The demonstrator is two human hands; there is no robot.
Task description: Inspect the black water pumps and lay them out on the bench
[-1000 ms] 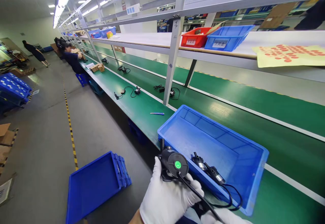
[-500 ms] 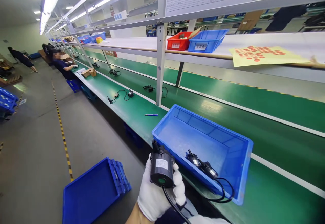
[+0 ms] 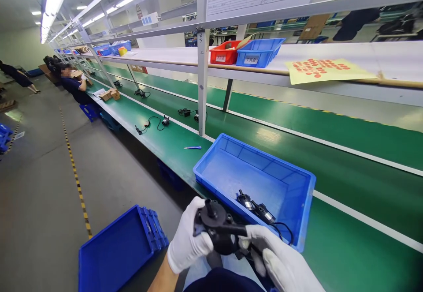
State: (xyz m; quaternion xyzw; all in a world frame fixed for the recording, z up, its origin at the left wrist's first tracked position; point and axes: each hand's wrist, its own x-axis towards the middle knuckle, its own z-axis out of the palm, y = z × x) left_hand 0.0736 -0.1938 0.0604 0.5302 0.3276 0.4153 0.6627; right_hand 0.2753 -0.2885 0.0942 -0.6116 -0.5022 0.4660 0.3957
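Right hand (image 3: 280, 261) now joined left hand (image 3: 188, 239) on black pump (image 3: 216, 230), turned end-up; both clasp it, just before blue bin (image 3: 304, 208) holding two more pumps (image 3: 254, 206).

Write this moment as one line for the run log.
left hand: holds black pump | right hand: on same pump | blue bin: two more pumps inside | green bench: blue pen

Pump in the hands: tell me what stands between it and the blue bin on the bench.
Nothing visible. Both hands, left and right, hold the pump just short of the bin; only its near wall lies ahead.
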